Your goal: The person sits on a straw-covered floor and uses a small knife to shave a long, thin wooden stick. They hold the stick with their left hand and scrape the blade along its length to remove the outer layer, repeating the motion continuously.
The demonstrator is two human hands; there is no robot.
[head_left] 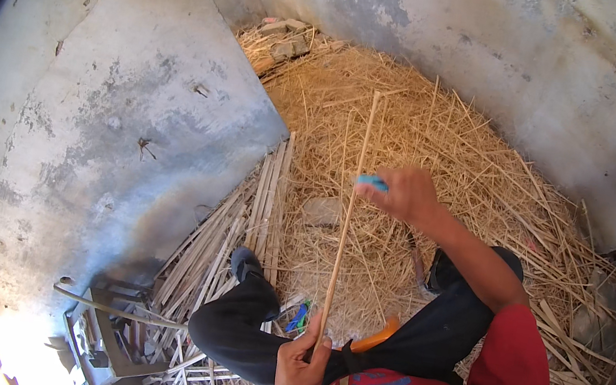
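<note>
A long, thin, pale strip of wood or cane (348,222) runs from my lap away from me, almost straight up the view. My left hand (300,368) is closed around its near part, close to my body. Farther along, my right hand (406,194) is a fist on a small light-blue object (373,182), which meets the strip from the right. Its kind cannot be made out, since my fingers cover most of it. A curved orange handle-like piece (376,336) rests between my thighs, touched by neither hand.
Straw-like shavings (422,122) cover the floor around my legs. Cut strips (269,195) lie in a bundle at the left, beside a dark metal frame (114,343). Worn grey walls (156,90) stand left and behind. Near my left knee lies a blue-and-green scrap (298,317).
</note>
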